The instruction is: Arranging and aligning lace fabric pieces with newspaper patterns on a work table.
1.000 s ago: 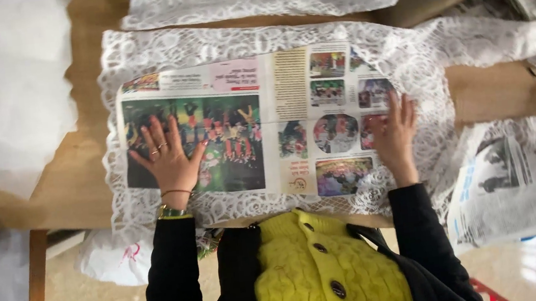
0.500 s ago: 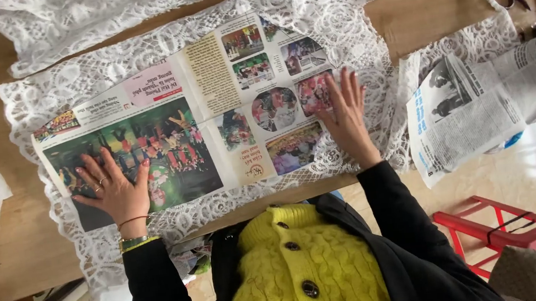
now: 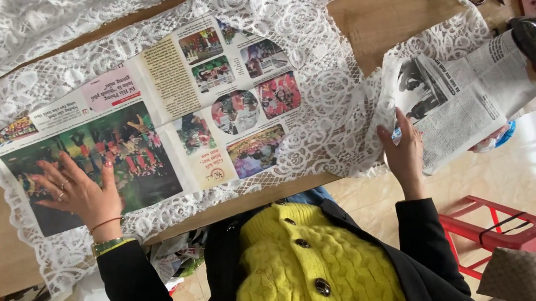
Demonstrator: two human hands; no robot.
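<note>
Head view: my left hand (image 3: 80, 190) lay flat, fingers spread, palm down on the colour newspaper sheet (image 3: 146, 127), holding nothing, just pressing the dark photo at its left end. That sheet sat spread out on the white lace cloth (image 3: 321, 92) covering the wooden table (image 3: 386, 15). My right hand (image 3: 404, 149) was off the table's right edge, fingers extended and loosely open, touching the lower left edge of a black-and-white newspaper (image 3: 462, 107); couldn't tell whether it actually gripped the paper. That paper hung past the lace, over the tiled floor. Red stool (image 3: 509, 231) stood below right, near my sleeve.
</note>
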